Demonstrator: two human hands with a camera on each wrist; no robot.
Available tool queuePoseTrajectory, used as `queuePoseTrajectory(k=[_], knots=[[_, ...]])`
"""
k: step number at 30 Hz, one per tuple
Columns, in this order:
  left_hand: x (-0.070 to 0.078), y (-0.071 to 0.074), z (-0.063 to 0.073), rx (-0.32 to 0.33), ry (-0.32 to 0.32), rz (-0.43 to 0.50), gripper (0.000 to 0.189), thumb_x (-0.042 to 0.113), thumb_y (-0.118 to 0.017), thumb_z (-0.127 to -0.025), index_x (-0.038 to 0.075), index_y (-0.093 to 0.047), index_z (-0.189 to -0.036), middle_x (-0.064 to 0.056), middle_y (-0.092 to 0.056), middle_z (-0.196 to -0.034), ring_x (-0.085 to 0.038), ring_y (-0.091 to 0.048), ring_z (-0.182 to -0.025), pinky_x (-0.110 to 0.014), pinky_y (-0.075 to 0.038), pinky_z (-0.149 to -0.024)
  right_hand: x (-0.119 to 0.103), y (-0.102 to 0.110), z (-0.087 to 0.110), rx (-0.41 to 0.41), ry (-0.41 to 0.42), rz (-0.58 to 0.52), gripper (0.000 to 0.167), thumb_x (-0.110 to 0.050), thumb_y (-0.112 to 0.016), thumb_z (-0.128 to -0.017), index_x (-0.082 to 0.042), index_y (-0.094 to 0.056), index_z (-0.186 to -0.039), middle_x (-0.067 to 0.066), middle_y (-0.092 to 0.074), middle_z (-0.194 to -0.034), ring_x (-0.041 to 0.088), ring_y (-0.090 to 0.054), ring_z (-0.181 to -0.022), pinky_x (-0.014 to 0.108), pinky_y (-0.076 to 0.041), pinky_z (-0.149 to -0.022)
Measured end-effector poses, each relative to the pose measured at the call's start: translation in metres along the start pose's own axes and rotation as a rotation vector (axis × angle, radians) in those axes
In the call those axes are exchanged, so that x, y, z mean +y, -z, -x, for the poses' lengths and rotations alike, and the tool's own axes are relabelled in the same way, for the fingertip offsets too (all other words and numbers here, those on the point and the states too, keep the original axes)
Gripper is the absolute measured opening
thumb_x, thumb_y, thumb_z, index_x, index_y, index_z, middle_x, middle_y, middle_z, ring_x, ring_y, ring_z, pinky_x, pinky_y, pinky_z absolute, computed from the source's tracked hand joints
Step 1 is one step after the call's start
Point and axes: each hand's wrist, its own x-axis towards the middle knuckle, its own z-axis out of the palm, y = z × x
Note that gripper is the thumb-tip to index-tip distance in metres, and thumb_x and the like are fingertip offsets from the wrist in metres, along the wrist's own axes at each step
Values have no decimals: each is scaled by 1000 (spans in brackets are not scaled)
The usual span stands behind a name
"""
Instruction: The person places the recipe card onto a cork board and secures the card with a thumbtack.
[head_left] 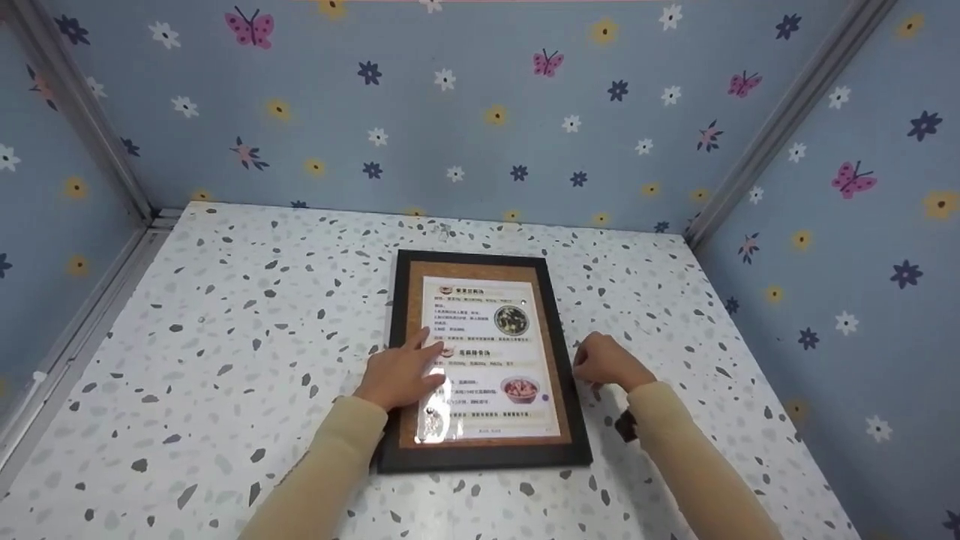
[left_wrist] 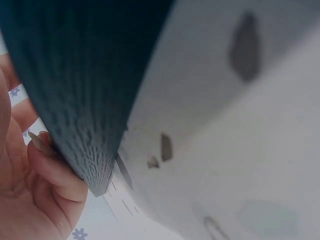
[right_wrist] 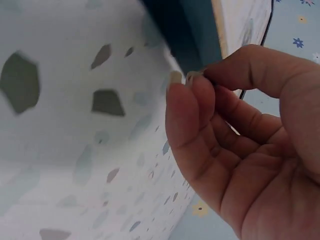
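Note:
A dark-framed board [head_left: 480, 456] with a cork-like inner border lies flat, holding a glossy printed recipe sheet [head_left: 487, 330] with two food photos. My left hand [head_left: 401, 375] rests over its left side, several fingers spread onto the sheet. In the left wrist view, bent fingers [left_wrist: 60, 185] of that hand lie against the frame's outer side [left_wrist: 95, 100]. At the right edge, my right hand [head_left: 611, 361] has its fingers curled. In the right wrist view its thumb and fingertips [right_wrist: 202, 95] pinch at the frame's edge [right_wrist: 195, 40].
The board lies on a white speckled tabletop [head_left: 225, 337]. Blue panels with flowers and butterflies [head_left: 450, 97] stand behind and on both sides, joined by grey metal posts [head_left: 780, 120]. A small purple dot [head_left: 546, 397] sits at the sheet's right edge.

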Motion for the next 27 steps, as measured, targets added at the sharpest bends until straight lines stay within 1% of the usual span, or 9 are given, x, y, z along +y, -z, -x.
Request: queuePoseTrajectory(k=[2, 6, 9, 12, 16, 19, 24, 27], knots=[[0, 0, 0, -2, 5, -3, 61, 46, -63, -93, 18, -51, -147, -14, -32, -158, -46, -61, -108, -58, -49, -86, -5, -2, -2, 11, 28, -6, 5, -3, -69, -82, -1, -70, -77, 9, -65, -69, 21, -65, -62, 36, -58, -59], [0, 0, 0, -1, 7, 8, 61, 46, -63, -93, 18, -52, -146, -15, -32, -158, -47, -61, -106, -59, -49, -86, -19, -5, -7, 33, 65, -39, 8, -1, -67, -83, -3, -69, -76, 8, -65, -67, 20, -65, -60, 35, -58, -58], [1, 1, 0, -2, 2, 4, 61, 46, -63, -93, 18, -52, -146, -15, -33, -157, -47, -62, -104, -59, -50, -84, -29, -8, -14, 33, 102, -109, 8, 1, -65, -86, 1, -71, -81, 9, -66, -69, 20, -66, -62, 34, -59, -58], [1, 1, 0, -5, 2, -13, 60, 46, -63, -94, 19, -52, -146, -14, -34, -157, -46, -62, -103, -58, -51, -83, -40, -10, -23, 37, 140, -160, 9, 1, -65, -89, 3, -73, -88, 9, -67, -73, 20, -67, -64, 33, -59, -59], [-1, 1, 0, -13, 17, -25, 61, 48, -62, -93, 20, -52, -147, -12, -32, -158, -46, -61, -108, -57, -50, -85, -56, -13, -38, 54, 195, -185, 12, -2, -65, -93, 4, -74, -98, 10, -69, -78, 21, -68, -67, 34, -59, -61], [-1, 1, -1, -9, 21, -16, 62, 49, -62, -93, 20, -52, -147, -12, -32, -159, -46, -61, -107, -56, -50, -85, -67, -13, -48, 61, 220, -226, 14, 0, -63, -95, 7, -73, -101, 12, -70, -82, 22, -68, -69, 33, -59, -62], [-2, 0, 0, 8, 6, -7, 62, 48, -64, -92, 20, -52, -146, -13, -34, -157, -44, -64, -97, -54, -52, -79, -83, -14, -59, 82, 247, -259, 14, 0, -62, -95, 6, -74, -100, 11, -69, -85, 19, -68, -70, 30, -59, -62], [-1, 0, 0, 15, -4, -5, 61, 47, -64, -92, 19, -53, -145, -14, -35, -157, -43, -65, -91, -53, -53, -76, -87, -15, -63, 81, 272, -271, 15, -1, -62, -96, 6, -73, -101, 10, -68, -83, 18, -68, -69, 29, -59, -62]])
